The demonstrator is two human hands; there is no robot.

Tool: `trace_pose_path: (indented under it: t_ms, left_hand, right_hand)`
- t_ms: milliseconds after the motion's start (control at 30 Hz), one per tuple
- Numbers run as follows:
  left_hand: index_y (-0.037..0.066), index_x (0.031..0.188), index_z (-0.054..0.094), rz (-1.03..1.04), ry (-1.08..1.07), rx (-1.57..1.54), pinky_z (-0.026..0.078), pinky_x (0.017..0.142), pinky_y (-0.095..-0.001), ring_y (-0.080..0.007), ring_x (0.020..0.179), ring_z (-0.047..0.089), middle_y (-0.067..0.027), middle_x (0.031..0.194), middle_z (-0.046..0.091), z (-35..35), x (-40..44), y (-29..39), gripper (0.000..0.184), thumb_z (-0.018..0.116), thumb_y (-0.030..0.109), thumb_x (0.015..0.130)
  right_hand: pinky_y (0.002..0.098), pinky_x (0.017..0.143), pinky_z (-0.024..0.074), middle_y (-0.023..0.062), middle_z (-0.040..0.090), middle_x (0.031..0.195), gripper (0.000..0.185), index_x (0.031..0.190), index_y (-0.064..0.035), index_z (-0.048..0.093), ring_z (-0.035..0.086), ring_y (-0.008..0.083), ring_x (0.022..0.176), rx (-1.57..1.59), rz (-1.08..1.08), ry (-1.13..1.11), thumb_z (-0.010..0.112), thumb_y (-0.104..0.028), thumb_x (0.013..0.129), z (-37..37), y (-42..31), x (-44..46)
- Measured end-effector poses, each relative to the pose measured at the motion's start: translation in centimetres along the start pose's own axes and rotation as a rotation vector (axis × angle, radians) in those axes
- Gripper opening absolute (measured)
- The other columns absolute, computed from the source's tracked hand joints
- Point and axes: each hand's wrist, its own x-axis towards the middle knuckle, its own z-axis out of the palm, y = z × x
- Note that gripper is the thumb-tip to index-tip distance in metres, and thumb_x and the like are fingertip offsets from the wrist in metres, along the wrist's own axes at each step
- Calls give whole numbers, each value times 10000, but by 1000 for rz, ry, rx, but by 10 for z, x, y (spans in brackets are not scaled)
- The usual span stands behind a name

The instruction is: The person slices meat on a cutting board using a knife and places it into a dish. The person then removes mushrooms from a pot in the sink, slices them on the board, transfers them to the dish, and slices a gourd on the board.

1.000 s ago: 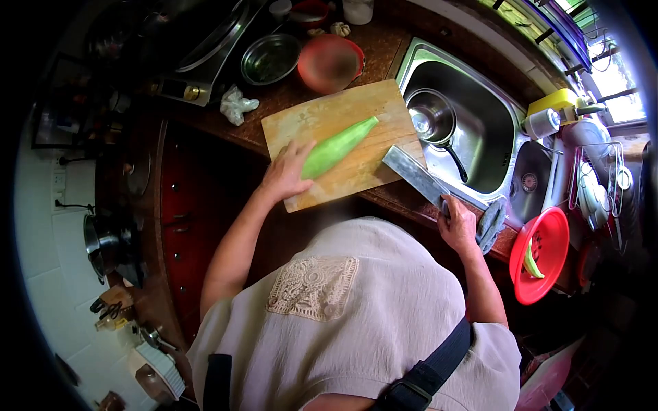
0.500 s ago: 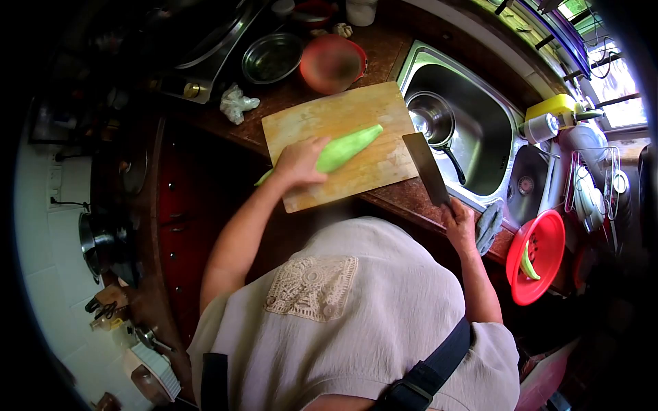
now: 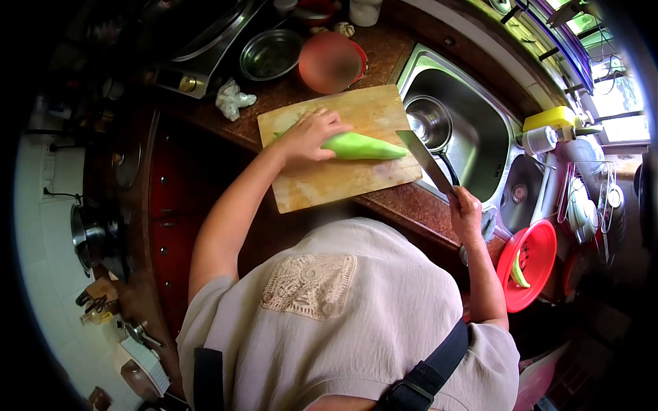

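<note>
A long, pale-green gourd (image 3: 363, 146) lies across the wooden cutting board (image 3: 308, 189), its tapered end pointing right. My left hand (image 3: 312, 137) grips its left part from above, fingers on the far side and thumb on the near side. That covers much of the left end. In my right hand (image 3: 466, 209) is the handle of a cleaver (image 3: 426, 161). Its broad blade slants up and left beside the board's right edge, near the gourd's tip. Whether the blade touches the board I cannot tell.
Right of the board is a steel sink (image 3: 480, 130) holding a pan (image 3: 429, 123). Behind the board stand a metal bowl (image 3: 271, 56) and a red bowl (image 3: 332, 63). A crumpled plastic bag (image 3: 234, 99) lies left. A red basin (image 3: 536, 270) holds a green piece (image 3: 519, 274).
The gourd has swung round, its tip moving down and right toward the board's right edge. My left hand has shifted away from me with it. The cleaver has moved slightly.
</note>
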Motion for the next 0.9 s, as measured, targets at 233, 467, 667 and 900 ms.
trace_pose_path:
  t_ms: [233, 467, 667, 900]
  left_hand:
    - [98, 1104, 669, -89, 548, 539, 457, 855, -394, -260, 1006, 526, -75, 1044, 549, 53, -34, 45, 369, 662, 132, 737]
    - [80, 1065, 704, -227, 729, 528, 479, 835, -368, -270, 977, 533, -83, 1049, 548, 81, -34, 54, 347, 611, 17, 736]
    - [95, 1053, 702, -306, 801, 524, 495, 838, -357, -262, 1002, 538, -70, 1058, 553, 97, -35, 51, 324, 636, 35, 741]
    - [136, 1050, 688, -331, 810, 551, 492, 848, -350, -247, 1031, 548, -60, 1090, 569, 101, -37, 50, 309, 633, 70, 752]
  right_hand:
    - [428, 573, 470, 187, 612, 766, 80, 912, -21, 612, 609, 395, 677, -74, -134, -45, 638, -26, 837, -4, -5, 40]
    - [437, 536, 469, 132, 582, 703, 119, 824, -36, 554, 605, 342, 634, -151, -406, -170, 661, -87, 829, -3, -35, 107]
    - [435, 531, 477, 124, 579, 679, 147, 799, -40, 521, 608, 342, 620, -215, -530, -359, 654, -97, 822, 9, -49, 139]
    - [433, 524, 480, 129, 585, 673, 159, 821, -37, 506, 616, 337, 609, -261, -582, -443, 652, -100, 829, 21, -54, 150]
